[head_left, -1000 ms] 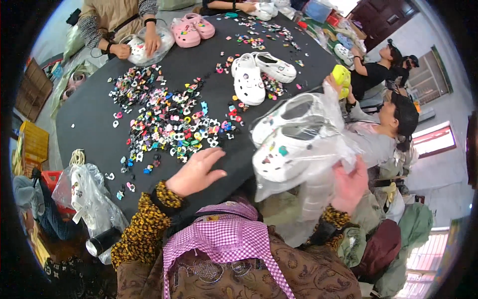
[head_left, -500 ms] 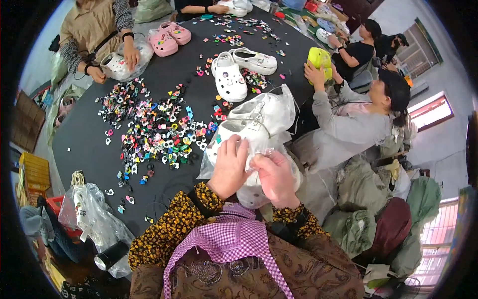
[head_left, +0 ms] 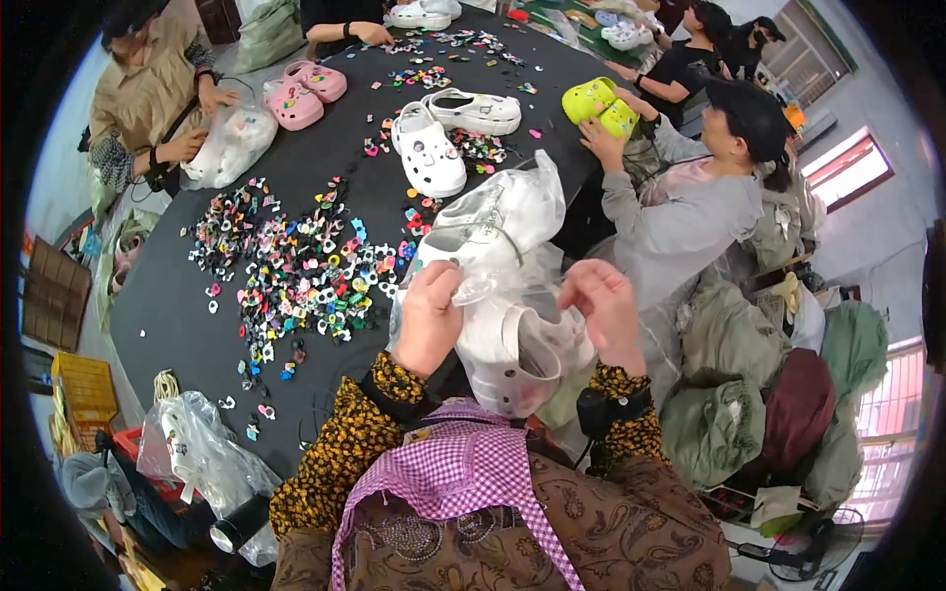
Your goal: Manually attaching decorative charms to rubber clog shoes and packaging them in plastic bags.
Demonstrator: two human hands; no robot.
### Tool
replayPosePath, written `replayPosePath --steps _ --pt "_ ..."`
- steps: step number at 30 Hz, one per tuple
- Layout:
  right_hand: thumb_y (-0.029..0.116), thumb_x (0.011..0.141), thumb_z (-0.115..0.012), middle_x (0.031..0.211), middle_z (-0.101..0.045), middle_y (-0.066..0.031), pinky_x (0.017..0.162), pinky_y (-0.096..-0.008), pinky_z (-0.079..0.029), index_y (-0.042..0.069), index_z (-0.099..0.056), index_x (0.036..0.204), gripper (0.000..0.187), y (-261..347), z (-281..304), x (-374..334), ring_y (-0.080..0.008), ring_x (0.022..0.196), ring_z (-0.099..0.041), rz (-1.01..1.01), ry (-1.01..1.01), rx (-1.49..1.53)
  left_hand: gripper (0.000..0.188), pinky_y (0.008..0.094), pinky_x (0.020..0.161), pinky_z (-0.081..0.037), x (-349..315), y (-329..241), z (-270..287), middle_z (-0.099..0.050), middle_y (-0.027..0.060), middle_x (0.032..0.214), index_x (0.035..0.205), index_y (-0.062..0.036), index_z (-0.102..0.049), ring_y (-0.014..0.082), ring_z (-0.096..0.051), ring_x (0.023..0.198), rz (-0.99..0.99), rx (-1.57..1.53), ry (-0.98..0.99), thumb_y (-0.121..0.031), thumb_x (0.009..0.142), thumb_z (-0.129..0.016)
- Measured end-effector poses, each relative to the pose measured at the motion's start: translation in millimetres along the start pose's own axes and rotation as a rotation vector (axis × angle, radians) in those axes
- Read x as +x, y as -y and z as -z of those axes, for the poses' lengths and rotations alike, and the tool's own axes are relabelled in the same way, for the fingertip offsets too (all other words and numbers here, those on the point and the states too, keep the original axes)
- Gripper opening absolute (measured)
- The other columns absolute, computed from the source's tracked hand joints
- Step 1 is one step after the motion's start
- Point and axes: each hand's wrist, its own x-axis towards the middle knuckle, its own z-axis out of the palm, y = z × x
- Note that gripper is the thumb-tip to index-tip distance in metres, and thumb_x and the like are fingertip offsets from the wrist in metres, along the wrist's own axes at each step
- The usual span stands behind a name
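Note:
Two white clogs lie in front of me in a clear plastic bag (head_left: 545,187). The nearer clog (head_left: 503,369) has its heel toward me; the farther clog (head_left: 493,231) shows through the film with a dark cord or strap beside it. My left hand (head_left: 431,313) pinches the bag's film at the left of the nearer clog. On the other side, my right hand (head_left: 606,313) has its fingers curled at the bag's edge, and film shows beside its fingertips. Behind the bag stands a pair of white clogs with charms (head_left: 431,158) on the black table (head_left: 168,325).
Colourful small shoe charms (head_left: 305,276) are heaped left of the bag. Pink clogs (head_left: 296,103) stand farther back. Co-workers sit around the table; one at the right holds yellow-green clogs (head_left: 596,106). Another bagged item (head_left: 202,443) lies at the near left; sacks (head_left: 724,345) are piled right.
My hands have moved apart, the right one rightward and the left one slightly left, spreading the film. The nearer clog is more exposed. The co-worker's yellow-green clogs have come lower.

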Motion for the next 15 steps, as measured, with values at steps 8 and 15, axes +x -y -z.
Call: replayPosePath --steps 8,15 --pt "0.012 0.079 -0.064 0.087 -0.062 -0.0055 0.074 -0.0262 -0.046 0.001 -0.058 0.104 0.028 -27.1 -12.6 10.8 -0.0136 0.081 -0.057 0.296 -0.197 -0.45 0.029 0.0345 0.073 -0.048 26.6 -13.8 2.5 -0.06 0.0165 0.094 0.089 0.0014 -0.06 0.0345 -0.059 0.085 -0.037 -0.066 0.036 0.014 0.064 -0.049" --pt "0.009 0.082 -0.062 0.085 -0.062 -0.0037 0.072 -0.0236 -0.045 -0.003 -0.058 0.101 0.023 -12.8 8.2 11.6 -0.0101 0.076 -0.056 0.188 -0.232 -0.513 0.031 0.0334 0.067 -0.048 46.2 -5.3 0.6 -0.06 0.0172 0.088 0.091 0.003 -0.059 0.0342 -0.059 0.077 -0.003 -0.097 0.056 0.014 0.064 -0.05"
